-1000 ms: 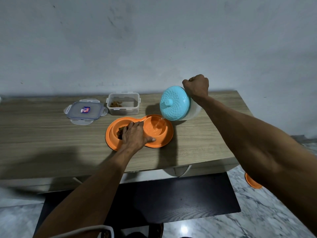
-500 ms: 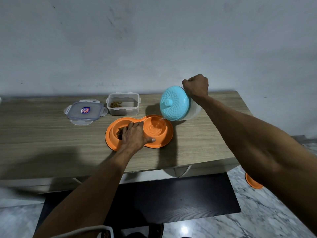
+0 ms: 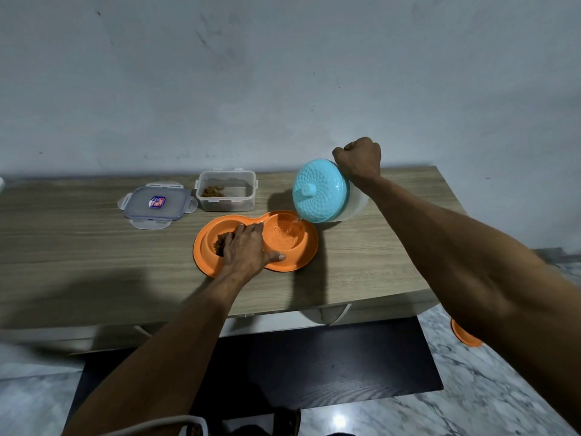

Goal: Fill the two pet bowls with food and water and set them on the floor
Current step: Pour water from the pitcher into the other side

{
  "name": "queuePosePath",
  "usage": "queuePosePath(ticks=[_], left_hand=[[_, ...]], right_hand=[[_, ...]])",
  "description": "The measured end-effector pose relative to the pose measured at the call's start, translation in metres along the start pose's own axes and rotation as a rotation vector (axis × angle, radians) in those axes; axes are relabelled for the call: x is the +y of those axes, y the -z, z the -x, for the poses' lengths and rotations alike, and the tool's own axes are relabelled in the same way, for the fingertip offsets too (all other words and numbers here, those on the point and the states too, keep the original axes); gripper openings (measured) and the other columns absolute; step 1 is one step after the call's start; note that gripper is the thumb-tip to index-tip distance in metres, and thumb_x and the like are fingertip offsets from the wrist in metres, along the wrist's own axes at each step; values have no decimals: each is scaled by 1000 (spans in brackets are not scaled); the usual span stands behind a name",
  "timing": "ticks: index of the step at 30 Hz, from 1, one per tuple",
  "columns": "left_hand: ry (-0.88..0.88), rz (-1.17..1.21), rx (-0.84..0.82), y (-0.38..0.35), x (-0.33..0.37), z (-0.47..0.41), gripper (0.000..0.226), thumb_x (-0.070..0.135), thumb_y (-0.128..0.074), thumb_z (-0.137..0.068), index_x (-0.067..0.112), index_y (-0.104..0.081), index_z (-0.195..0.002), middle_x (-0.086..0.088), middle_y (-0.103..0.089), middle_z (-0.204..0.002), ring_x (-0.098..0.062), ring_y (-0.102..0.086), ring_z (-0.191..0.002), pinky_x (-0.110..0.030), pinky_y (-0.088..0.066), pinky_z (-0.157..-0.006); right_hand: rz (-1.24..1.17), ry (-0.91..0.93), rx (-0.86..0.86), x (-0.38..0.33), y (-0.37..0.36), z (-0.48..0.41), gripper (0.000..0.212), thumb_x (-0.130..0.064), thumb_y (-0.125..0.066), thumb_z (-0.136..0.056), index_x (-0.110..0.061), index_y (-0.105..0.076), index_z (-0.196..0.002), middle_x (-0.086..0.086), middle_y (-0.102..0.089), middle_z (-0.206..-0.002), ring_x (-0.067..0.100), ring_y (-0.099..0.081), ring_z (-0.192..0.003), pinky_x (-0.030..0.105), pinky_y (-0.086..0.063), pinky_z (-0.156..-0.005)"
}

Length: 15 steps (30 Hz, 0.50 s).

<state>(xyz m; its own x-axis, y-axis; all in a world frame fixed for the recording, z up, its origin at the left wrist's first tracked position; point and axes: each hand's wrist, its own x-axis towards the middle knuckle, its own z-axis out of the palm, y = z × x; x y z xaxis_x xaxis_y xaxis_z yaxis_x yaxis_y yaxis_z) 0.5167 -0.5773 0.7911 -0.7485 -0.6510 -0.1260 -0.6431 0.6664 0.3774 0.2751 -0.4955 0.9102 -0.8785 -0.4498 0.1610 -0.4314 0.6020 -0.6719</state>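
Note:
An orange double pet bowl [image 3: 306, 251] lies on the wooden table [image 3: 78, 247]. Brown food [image 3: 220, 240] sits in its left well, partly hidden by my left hand [image 3: 248, 250], which presses flat on the bowl's middle with fingers spread. My right hand [image 3: 358, 158] grips the handle of a clear water jug with a turquoise lid [image 3: 319, 190], tipped to the left. A thin stream of water runs from its spout into the right well [image 3: 286, 236], where the water ripples.
A clear food container [image 3: 226, 191] with a little kibble stands behind the bowl, its loose lid [image 3: 155, 204] to the left. A dark mat [image 3: 330, 363] lies on the marble floor below the table. Another orange object [image 3: 465, 336] shows on the floor at right.
The jug stays tipped and water keeps running into the right well. Both hands hold nearly the same places.

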Motion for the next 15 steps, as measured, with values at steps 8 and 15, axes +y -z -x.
queuePosePath(ticks=[8,15], left_hand=[[-2,22,-5,2,1,1,93,63,-72,-70,18,-41,-145,-5,-50,-146,-28,-37,-139,-54,-28,-113],[-7,-8,13,2,1,3,94,63,-71,-72,16,-38,-147,-5,-48,-147,-27,-37,-139,-51,-28,-114]], right_hand=[[-198,-216,0,24,-1,-12,35,-19,-59,-75,-11,-36,-49,3,-37,-50,21,-33,-58,30,-34,-60],[-572,-528,29,56,-16,-28,28,-11,-59,-69,-13,-34,-56,0,-34,-56,20,-27,-60,34,-25,-51]])
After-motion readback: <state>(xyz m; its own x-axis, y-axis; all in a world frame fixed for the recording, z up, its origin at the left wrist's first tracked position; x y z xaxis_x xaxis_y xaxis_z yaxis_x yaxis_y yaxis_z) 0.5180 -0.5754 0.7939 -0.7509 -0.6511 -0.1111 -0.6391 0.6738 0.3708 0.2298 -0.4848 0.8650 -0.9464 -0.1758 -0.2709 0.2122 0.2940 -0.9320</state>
